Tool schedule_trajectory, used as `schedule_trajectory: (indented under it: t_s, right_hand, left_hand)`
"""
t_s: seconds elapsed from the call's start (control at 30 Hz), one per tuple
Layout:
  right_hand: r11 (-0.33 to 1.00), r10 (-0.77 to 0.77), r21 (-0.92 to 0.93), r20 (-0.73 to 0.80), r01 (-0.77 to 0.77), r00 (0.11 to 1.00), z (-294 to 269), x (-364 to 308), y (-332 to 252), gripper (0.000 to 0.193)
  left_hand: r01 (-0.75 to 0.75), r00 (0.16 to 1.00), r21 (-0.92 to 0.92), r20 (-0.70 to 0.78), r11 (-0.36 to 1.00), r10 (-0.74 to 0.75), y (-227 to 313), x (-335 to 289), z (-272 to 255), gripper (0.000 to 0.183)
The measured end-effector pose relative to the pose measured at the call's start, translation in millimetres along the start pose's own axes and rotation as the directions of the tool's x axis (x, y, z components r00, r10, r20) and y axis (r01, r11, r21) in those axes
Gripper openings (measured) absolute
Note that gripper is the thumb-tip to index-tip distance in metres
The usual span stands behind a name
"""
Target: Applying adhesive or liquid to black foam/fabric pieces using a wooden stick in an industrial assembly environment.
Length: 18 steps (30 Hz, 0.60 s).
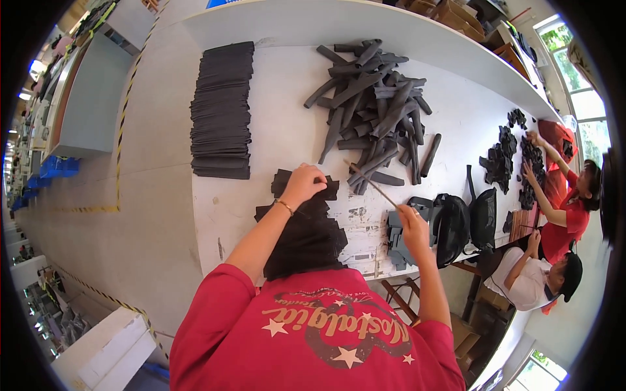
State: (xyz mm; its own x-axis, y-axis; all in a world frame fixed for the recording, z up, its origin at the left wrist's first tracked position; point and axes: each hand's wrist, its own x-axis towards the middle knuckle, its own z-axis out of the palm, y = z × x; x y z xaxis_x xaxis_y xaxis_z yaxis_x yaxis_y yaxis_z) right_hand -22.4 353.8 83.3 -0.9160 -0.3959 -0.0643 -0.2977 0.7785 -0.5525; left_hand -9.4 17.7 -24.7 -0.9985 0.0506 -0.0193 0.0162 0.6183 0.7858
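Note:
My right hand (413,223) is closed around a thin stick (378,186), which slants up and to the left, its far end by the dark grey tubes. My left hand (304,186) is closed with fingers curled, resting over a dark strip (282,182) on the table; whatever it grips is hidden. Just below it, a heap of black fabric pieces (303,238) lies against my shirt. A loose pile of dark grey tube-shaped pieces (385,107) lies beyond both hands. To the left stands a neat stack of flat dark strips (222,111).
Small grey pieces (399,242) and black mesh pouches (451,228) lie right of my right hand. A raised white board (287,26) borders the table's far side. Two people (566,218) work at the right end near black piles (501,159). Left is floor with striped tape (119,163).

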Motion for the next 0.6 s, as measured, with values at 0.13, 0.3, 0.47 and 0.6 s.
schedule_trajectory:
  t_s: [0.13,0.3,0.47,0.6]
  right_hand:
    - [0.984,-0.089,-0.147,0.101,0.104,0.991,-27,-13,1,0.018]
    - [0.964,-0.169,-0.185,0.123,0.19,0.978,-32,-3,-5,0.015]
    - [0.957,-0.194,-0.194,0.135,0.218,0.972,-27,-3,-8,0.015]
    - [0.957,-0.211,-0.166,0.171,0.239,0.962,-4,6,-28,0.019]
  left_hand:
    - [0.064,0.998,-0.17,0.01,0.983,-0.063,5,4,-23,0.012]
    - [0.077,0.997,-0.161,0.04,0.984,-0.071,15,2,-35,0.013]
    - [0.066,0.998,-0.19,0.001,0.98,-0.067,19,-3,-42,0.012]
    - [-0.102,0.995,-0.132,0.008,0.986,0.104,39,-7,-37,0.012]
